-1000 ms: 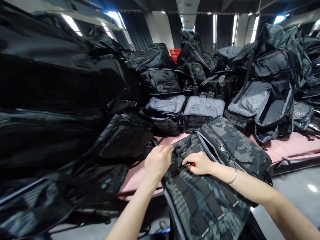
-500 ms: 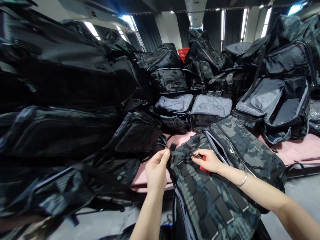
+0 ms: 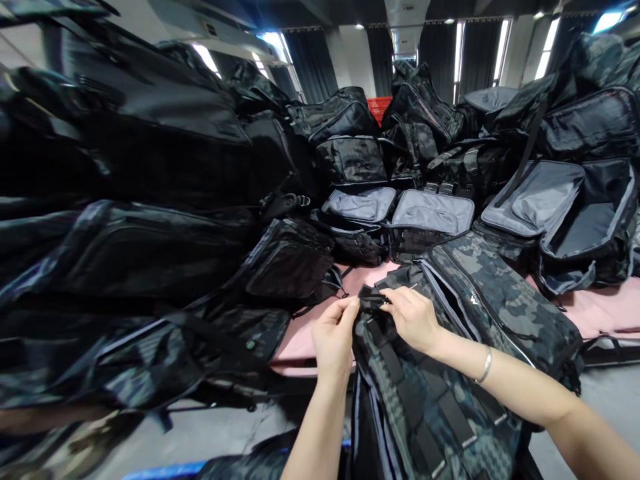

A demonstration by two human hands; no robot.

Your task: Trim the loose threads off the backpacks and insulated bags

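I see the left hand point(image 3: 334, 333) pinching a black strap end point(image 3: 369, 293) at the near side of a camouflage bag point(image 3: 450, 407). The right hand point(image 3: 414, 319) is closed on a small dark thing point(image 3: 385, 300), too hidden to name, right by the strap. The bag lies over the edge of the pink surface point(image 3: 300, 337). The strap work looks unfinished to me, and a zip gap point(image 3: 453, 300) hangs open. I can't tell how much is left.
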